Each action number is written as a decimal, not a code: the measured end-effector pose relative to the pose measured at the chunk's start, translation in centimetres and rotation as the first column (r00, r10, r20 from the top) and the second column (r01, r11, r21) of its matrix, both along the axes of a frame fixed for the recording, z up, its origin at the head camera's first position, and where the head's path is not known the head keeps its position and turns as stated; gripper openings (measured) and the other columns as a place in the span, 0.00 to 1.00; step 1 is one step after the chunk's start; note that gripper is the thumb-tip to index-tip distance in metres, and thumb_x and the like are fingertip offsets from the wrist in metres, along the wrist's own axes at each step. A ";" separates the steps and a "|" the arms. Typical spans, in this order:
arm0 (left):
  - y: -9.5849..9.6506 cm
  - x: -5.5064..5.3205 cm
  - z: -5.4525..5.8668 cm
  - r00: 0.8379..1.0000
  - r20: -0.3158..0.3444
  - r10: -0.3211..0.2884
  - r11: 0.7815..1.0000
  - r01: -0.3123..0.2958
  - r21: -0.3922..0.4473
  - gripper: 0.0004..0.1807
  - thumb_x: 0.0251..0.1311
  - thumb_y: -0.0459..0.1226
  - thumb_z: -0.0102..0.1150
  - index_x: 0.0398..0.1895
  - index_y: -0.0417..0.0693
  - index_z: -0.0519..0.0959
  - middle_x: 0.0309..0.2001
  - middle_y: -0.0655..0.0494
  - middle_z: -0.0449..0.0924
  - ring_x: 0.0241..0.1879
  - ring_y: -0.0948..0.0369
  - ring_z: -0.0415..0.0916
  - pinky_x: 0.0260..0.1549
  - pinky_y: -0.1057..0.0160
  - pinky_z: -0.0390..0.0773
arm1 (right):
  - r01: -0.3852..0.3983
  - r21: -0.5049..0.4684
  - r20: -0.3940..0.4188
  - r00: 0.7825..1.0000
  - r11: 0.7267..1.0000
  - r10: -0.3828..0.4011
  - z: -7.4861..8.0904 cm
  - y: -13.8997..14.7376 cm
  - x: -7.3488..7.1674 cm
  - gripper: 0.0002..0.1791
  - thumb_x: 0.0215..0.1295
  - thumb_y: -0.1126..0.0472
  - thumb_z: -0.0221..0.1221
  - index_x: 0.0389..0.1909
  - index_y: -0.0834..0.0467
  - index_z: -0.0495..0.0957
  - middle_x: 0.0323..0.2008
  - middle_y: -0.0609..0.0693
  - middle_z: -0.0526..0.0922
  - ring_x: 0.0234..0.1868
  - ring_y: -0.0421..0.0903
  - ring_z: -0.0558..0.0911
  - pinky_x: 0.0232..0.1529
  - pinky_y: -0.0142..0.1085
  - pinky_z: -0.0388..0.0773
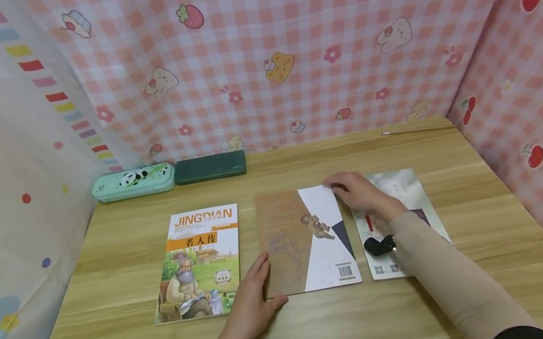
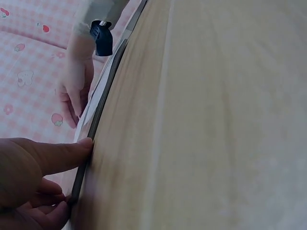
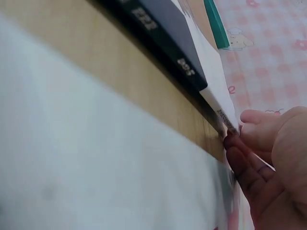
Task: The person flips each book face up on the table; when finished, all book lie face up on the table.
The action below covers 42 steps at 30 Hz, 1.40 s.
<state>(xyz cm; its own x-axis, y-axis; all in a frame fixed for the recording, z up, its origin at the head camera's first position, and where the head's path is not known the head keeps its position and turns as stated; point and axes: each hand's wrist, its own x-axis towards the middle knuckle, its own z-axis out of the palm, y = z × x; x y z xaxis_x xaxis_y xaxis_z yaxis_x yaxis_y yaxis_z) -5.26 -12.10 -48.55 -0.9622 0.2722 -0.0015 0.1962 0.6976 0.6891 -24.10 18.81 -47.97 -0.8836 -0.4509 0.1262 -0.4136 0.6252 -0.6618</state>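
A brown and white book (image 1: 283, 264) lies in the middle of the table, with a small cherub figure and a barcode on its cover. My left hand (image 1: 252, 302) grips its near left corner, thumb at the near edge and fingers along the left side. In the left wrist view the thumb touches the dark edge of the book (image 2: 106, 88). At the far right corner, my right hand (image 1: 358, 193) pinches the book between thumb and fingers. The right wrist view shows its dark spine (image 3: 168, 45) running toward those fingertips.
Left of it lies a book titled JINGDIAN (image 1: 202, 268). A pale green book (image 1: 401, 190) lies under the right forearm, partly hidden. At the back are a mint panda pencil case (image 1: 151, 181), a dark green case (image 1: 210, 167) and a thin stick (image 1: 419, 129). Patterned curtains surround the table.
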 end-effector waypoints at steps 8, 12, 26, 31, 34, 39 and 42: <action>0.2 -0.1 -0.2 1.000 -0.011 0.008 1.000 -0.008 0.010 0.45 0.51 0.38 0.78 0.69 0.27 0.67 0.75 0.41 0.61 0.73 0.44 0.60 0.72 0.46 0.60 | -0.016 -0.011 0.015 1.000 1.000 0.016 -0.3 0.9 -0.1 0.20 0.65 0.79 0.58 0.56 0.65 0.81 0.49 0.61 0.85 0.50 0.56 0.83 0.54 0.50 0.82; 0.3 -0.1 -0.3 1.000 -0.007 0.016 1.000 -0.016 0.014 0.45 0.51 0.38 0.78 0.69 0.27 0.67 0.75 0.41 0.61 0.73 0.44 0.60 0.72 0.46 0.60 | -0.016 -0.036 0.028 0.999 0.999 0.017 -0.4 1.0 -0.1 0.20 0.63 0.79 0.61 0.56 0.66 0.81 0.48 0.61 0.85 0.49 0.56 0.84 0.53 0.48 0.83; 0.3 0.0 0.0 1.000 0.002 0.025 1.000 -0.025 0.003 0.45 0.51 0.38 0.77 0.69 0.27 0.66 0.76 0.41 0.60 0.73 0.44 0.59 0.72 0.45 0.60 | -0.026 -0.060 0.060 0.998 0.998 0.030 -0.6 1.1 0.0 0.22 0.63 0.75 0.64 0.59 0.65 0.80 0.54 0.62 0.83 0.52 0.56 0.83 0.56 0.48 0.82; 0.2 0.1 0.0 1.000 0.002 0.021 1.000 -0.021 0.001 0.45 0.52 0.38 0.77 0.69 0.26 0.66 0.76 0.41 0.60 0.74 0.44 0.59 0.72 0.45 0.60 | -0.009 -0.047 0.093 0.996 0.999 0.014 -0.5 1.1 0.0 0.23 0.63 0.73 0.66 0.60 0.62 0.80 0.56 0.60 0.83 0.54 0.55 0.83 0.58 0.48 0.81; 0.2 0.1 0.0 1.000 0.005 0.019 1.000 -0.019 0.000 0.45 0.52 0.38 0.77 0.70 0.26 0.66 0.76 0.41 0.59 0.74 0.44 0.59 0.72 0.46 0.60 | -0.018 -0.040 0.077 0.997 0.999 0.021 -0.4 1.2 0.1 0.24 0.63 0.73 0.66 0.61 0.62 0.80 0.57 0.60 0.82 0.54 0.55 0.83 0.58 0.49 0.81; 0.3 0.1 0.0 1.000 0.014 0.015 1.000 -0.015 0.006 0.45 0.52 0.37 0.77 0.70 0.26 0.66 0.76 0.40 0.59 0.74 0.43 0.59 0.72 0.45 0.60 | -0.026 -0.049 0.063 0.998 0.998 0.029 -0.4 1.2 0.3 0.24 0.62 0.74 0.66 0.61 0.63 0.80 0.57 0.60 0.82 0.54 0.55 0.83 0.57 0.50 0.81; 0.3 0.1 -0.1 1.000 0.016 0.014 1.000 -0.014 0.005 0.45 0.52 0.37 0.77 0.70 0.27 0.66 0.76 0.40 0.59 0.74 0.43 0.59 0.72 0.45 0.61 | -0.022 -0.053 0.068 0.997 0.998 0.026 -0.7 1.2 0.3 0.24 0.63 0.73 0.66 0.61 0.63 0.80 0.57 0.60 0.82 0.54 0.55 0.83 0.58 0.50 0.81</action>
